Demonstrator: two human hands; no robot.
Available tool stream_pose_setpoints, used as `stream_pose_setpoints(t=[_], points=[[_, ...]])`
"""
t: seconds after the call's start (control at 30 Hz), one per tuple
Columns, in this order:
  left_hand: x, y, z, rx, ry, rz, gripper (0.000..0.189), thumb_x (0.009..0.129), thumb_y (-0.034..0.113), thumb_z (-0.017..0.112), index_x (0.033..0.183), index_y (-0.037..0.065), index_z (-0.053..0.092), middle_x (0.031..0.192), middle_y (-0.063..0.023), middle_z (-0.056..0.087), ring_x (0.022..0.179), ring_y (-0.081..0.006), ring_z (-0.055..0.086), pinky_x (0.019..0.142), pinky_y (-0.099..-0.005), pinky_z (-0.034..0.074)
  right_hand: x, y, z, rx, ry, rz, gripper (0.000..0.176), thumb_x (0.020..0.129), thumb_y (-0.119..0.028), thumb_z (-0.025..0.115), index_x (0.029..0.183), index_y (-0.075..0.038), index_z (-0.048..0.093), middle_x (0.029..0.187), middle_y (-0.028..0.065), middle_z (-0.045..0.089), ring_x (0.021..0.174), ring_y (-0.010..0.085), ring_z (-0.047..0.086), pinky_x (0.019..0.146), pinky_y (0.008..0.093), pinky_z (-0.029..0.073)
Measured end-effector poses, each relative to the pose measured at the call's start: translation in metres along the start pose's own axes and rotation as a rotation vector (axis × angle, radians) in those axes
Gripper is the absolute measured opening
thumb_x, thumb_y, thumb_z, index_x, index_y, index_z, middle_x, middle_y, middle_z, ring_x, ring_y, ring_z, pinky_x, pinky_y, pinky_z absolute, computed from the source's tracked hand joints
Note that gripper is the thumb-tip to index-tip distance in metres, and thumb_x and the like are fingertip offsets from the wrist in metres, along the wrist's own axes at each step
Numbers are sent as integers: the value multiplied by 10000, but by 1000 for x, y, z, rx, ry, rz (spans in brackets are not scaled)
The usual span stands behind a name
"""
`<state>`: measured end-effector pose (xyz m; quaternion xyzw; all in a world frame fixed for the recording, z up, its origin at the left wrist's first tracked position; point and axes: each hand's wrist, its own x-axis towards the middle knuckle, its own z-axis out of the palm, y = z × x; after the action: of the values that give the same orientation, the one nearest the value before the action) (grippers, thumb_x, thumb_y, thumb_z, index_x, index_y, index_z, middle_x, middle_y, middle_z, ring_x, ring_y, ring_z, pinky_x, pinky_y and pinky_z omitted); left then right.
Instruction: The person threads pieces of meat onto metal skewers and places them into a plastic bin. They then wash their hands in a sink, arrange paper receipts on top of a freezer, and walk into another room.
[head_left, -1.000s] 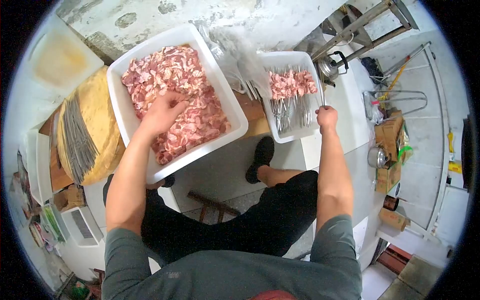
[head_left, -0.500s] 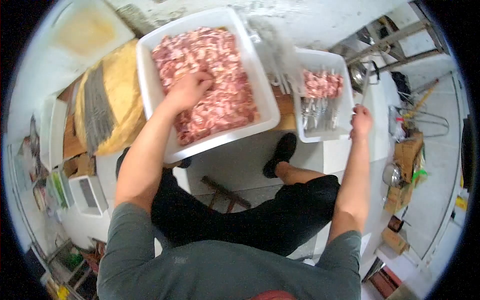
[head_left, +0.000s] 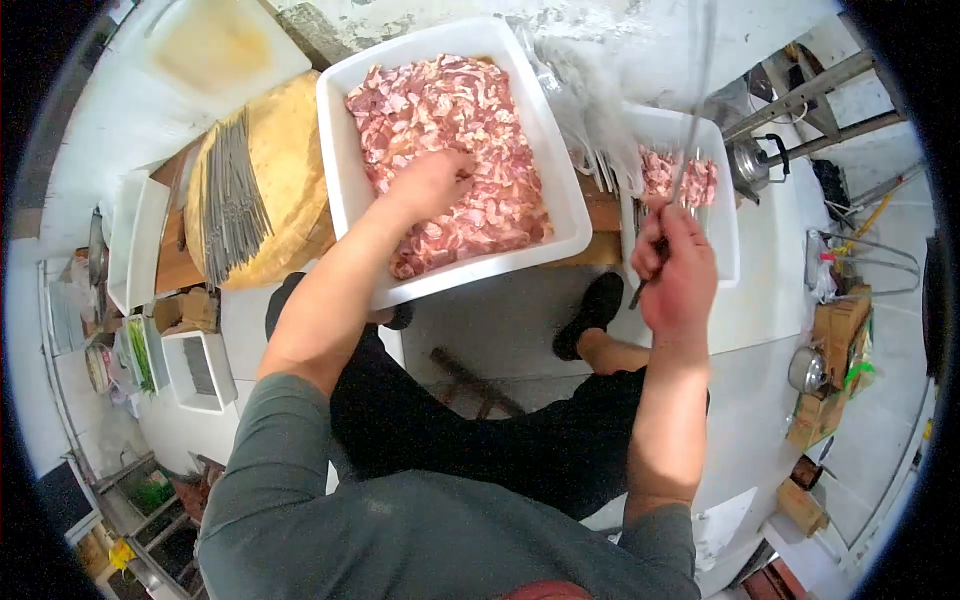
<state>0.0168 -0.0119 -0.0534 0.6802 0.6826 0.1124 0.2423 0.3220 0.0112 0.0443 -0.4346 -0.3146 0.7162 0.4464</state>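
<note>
A large white tub (head_left: pixel 572 215) holds a heap of raw cut meat (head_left: pixel 440 95). My left hand (head_left: pixel 432 184) is over the meat with its fingers curled together at the surface; whatever is between the fingertips is hidden. My right hand (head_left: pixel 678 272) is closed around a long thin metal skewer (head_left: pixel 697 95), which points up and away and looks blurred. Just beyond that hand stands a smaller white tub (head_left: pixel 728 250) with skewered meat (head_left: pixel 657 172) in it. My wrist and hand partly cover this tub.
Left of the large tub, a bundle of grey metal skewers (head_left: pixel 232 200) lies on a round yellow board (head_left: pixel 290 150). Clear plastic bags (head_left: pixel 575 85) sit between the tubs. A metal pot (head_left: pixel 748 165) stands at right. A wooden stool (head_left: pixel 470 380) is below, between my legs.
My right hand has come inward from the right of the small tub, swinging the skewer upright. My left hand stays at the meat. The whole view has shifted slightly.
</note>
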Motion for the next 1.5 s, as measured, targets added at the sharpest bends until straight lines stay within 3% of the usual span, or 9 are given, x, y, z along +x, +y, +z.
stream_pose_setpoints(t=[0.13,0.23,0.43,0.57,0.77,0.83,0.97,1.2,1.5], points=[[2,-1,24,16,10,147,301,817,132,618,1112,73,632,1033,-162,654,979,-350,613,839,-433,500,7,18,6,-103,-5,73,187,958,-165,550,1012,-5,629,671,-29,485,531,62,388,470,205,298],[4,1,33,58,43,130,422,787,101,670,1194,27,588,1083,-208,628,1022,-364,594,916,-423,479,15,17,10,-102,-60,21,185,956,-154,552,1005,5,634,677,-33,491,555,56,400,491,199,315],[14,15,26,134,-132,-51,400,790,130,659,1170,29,585,1065,-232,631,1008,-386,602,873,-450,483,15,17,10,-182,-41,8,187,945,-150,574,999,4,665,692,-35,539,592,43,436,522,191,338],[11,17,20,16,-88,-54,346,814,168,656,1122,17,609,999,-230,652,943,-360,635,838,-425,497,12,19,-1,-198,-68,-10,186,936,-165,593,1006,-13,674,697,-38,560,596,40,446,539,187,349],[11,15,6,-686,107,-250,230,865,157,613,1027,2,666,897,-119,674,778,-206,631,694,-324,488,6,19,-3,-408,-78,-6,184,950,-154,564,1013,-7,656,695,-47,525,559,26,420,493,176,313],[8,15,-7,-1008,131,-437,198,883,122,592,1030,-3,637,855,-61,645,767,-151,624,616,-264,475,9,23,-9,-555,-95,-20,212,920,-188,599,977,4,671,696,-10,577,615,61,492,553,221,382],[0,7,-16,-1544,172,-393,149,902,53,545,1043,8,556,946,-73,617,826,-182,644,616,-264,518,11,38,-16,-699,-103,-53,240,902,-215,614,959,9,678,695,36,621,672,102,564,616,267,444],[-7,9,-33,-1627,190,-291,138,939,40,475,1065,22,531,1010,-104,625,841,-193,631,706,-272,528,10,48,-14,-819,-177,-44,261,913,-202,584,1044,16,642,748,79,652,697,141,598,651,292,468],[-7,5,-46,-1449,319,-197,135,894,112,650,1004,35,642,864,-17,643,717,-102,590,643,-226,468,16,49,-9,-1003,-211,-85,222,911,-183,573,992,17,621,783,147,662,709,236,636,668,343,484]])
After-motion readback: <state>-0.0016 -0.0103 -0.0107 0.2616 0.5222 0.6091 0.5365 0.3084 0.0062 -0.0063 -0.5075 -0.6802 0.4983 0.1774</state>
